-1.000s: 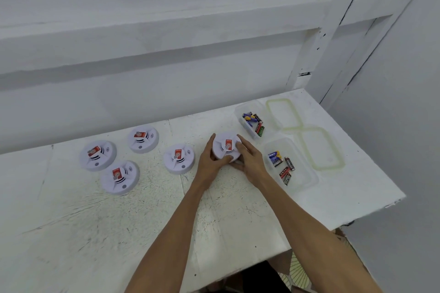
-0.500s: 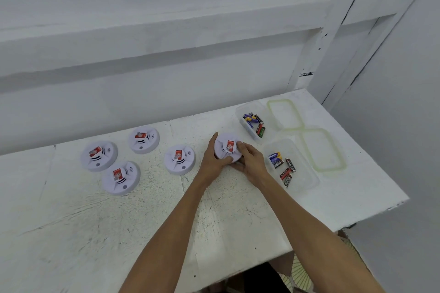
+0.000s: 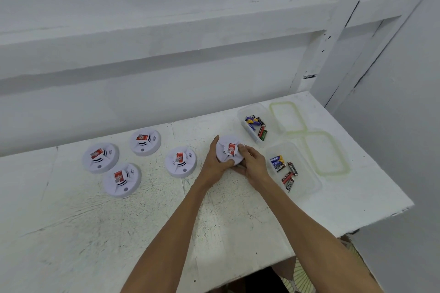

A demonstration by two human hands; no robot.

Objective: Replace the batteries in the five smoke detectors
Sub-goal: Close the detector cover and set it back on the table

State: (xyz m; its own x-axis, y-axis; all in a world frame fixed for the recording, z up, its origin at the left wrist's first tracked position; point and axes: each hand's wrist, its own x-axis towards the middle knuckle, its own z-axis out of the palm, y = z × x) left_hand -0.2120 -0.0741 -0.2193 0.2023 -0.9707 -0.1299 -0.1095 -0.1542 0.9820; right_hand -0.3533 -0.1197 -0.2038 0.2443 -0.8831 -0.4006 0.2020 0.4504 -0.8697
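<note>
The left hand (image 3: 215, 164) grips the left edge of one smoke detector (image 3: 228, 150) and the right hand (image 3: 252, 165) grips its right and near edge, with fingers curled over the top beside the red label. This unit sits at centre frame on the table (image 3: 95, 233), face up, with its housing closed. Four further detectors (image 3: 181, 162) lie face up in the left half of the frame, apart from both hands, each closed. To the right, two open containers, the upper container (image 3: 240, 114) and the lower container (image 3: 307, 181), each hold loose batteries (image 3: 284, 170); their lids (image 3: 325, 152) lie beside them. No battery lies loose on the table. Judged status: the held unit is at the opening step; whether any other unit is already serviced cannot be determined.
</note>
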